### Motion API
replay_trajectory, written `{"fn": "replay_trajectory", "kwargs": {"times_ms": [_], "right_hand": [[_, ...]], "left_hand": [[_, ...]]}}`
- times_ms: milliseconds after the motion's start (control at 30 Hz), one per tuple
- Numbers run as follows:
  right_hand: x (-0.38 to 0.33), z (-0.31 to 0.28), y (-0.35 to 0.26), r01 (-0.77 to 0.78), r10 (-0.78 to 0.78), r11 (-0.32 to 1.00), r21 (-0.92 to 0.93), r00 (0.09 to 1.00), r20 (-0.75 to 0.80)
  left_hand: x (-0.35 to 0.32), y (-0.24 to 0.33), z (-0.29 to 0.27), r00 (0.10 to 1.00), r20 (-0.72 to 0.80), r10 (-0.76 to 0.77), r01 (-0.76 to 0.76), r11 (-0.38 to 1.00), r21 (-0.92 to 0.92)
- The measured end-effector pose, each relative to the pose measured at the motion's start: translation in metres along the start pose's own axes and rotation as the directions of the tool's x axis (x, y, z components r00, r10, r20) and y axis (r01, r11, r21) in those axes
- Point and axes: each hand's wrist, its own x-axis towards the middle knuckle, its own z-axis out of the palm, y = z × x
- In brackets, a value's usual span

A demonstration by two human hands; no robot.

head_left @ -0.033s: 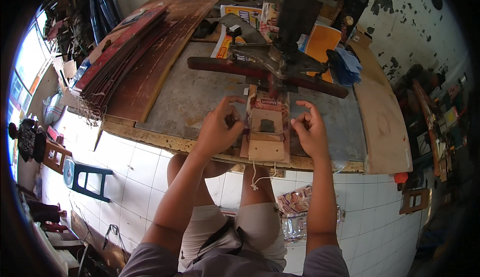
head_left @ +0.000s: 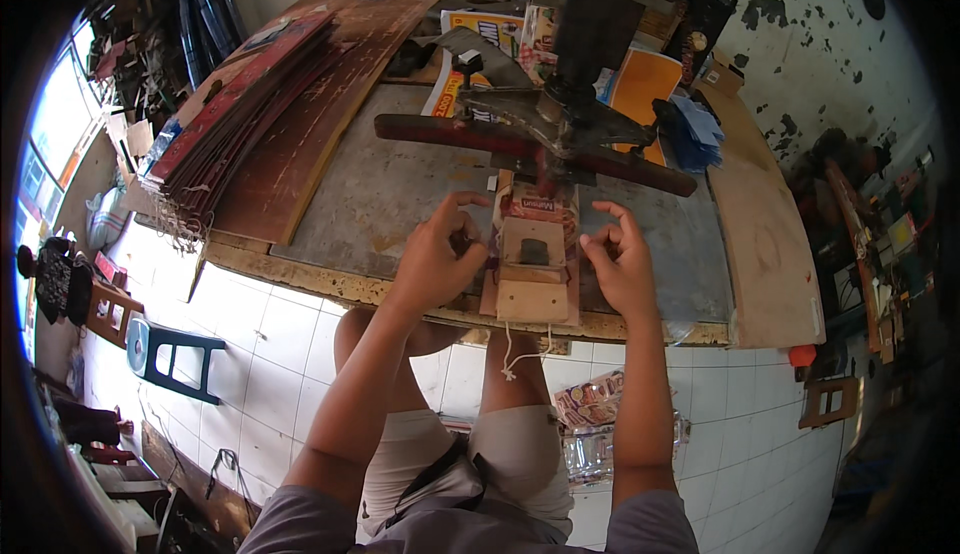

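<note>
My left hand [head_left: 440, 257] hovers beside the left edge of a printed paper or card piece [head_left: 525, 204], thumb and forefinger apart and the other fingers curled. Across from it, my right hand [head_left: 620, 259] is held up with its fingers bent and apart. Nothing shows in either hand. Between them lies a tan cardboard piece [head_left: 535, 299] with small holes and a dark square patch [head_left: 534, 251] in its middle. A pale cord [head_left: 508, 354] hangs from it over the table's front edge. The far end of the printed piece reaches under a press with a long dark red bar [head_left: 440, 132].
Stacked dark red boards [head_left: 250, 94] lie on the left of the metal-topped table [head_left: 350, 194]. Behind the press are an orange sheet [head_left: 645, 94] and blue-white papers [head_left: 695, 134]. A dark stool [head_left: 175, 359] is on the tiled floor, and printed wrappers [head_left: 590, 404] lie near my legs.
</note>
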Motion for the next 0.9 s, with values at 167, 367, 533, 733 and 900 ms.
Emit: {"fn": "replay_trajectory", "kwargs": {"times_ms": [167, 367, 533, 733, 900], "right_hand": [[-0.001, 0.004, -0.005, 0.036, -0.038, 0.992, -0.124, 0.999, -0.011], [-0.002, 0.006, -0.005, 0.057, -0.058, 0.980, -0.189, 0.998, -0.003], [-0.002, 0.005, -0.003, 0.082, -0.080, 0.954, -0.288, 0.997, 0.020], [-0.004, 0.007, -0.014, 0.103, -0.105, 0.934, -0.342, 0.994, 0.012], [-0.004, 0.007, -0.012, 0.147, -0.151, 0.920, -0.364, 0.988, 0.018]], "left_hand": [[0.000, 0.004, 0.000, 0.999, -0.014, -0.029, 0.030, 0.998, 0.048], [0.000, -0.001, 0.001, 0.999, -0.046, 0.002, 0.002, 0.997, 0.074], [0.000, -0.007, 0.002, 1.000, 0.000, -0.028, 0.028, 0.996, 0.081], [-0.001, -0.002, 0.001, 0.999, -0.012, -0.038, 0.039, 0.989, 0.140], [-0.001, 0.000, 0.001, 0.999, 0.005, -0.036, 0.035, 0.989, 0.146]]}}
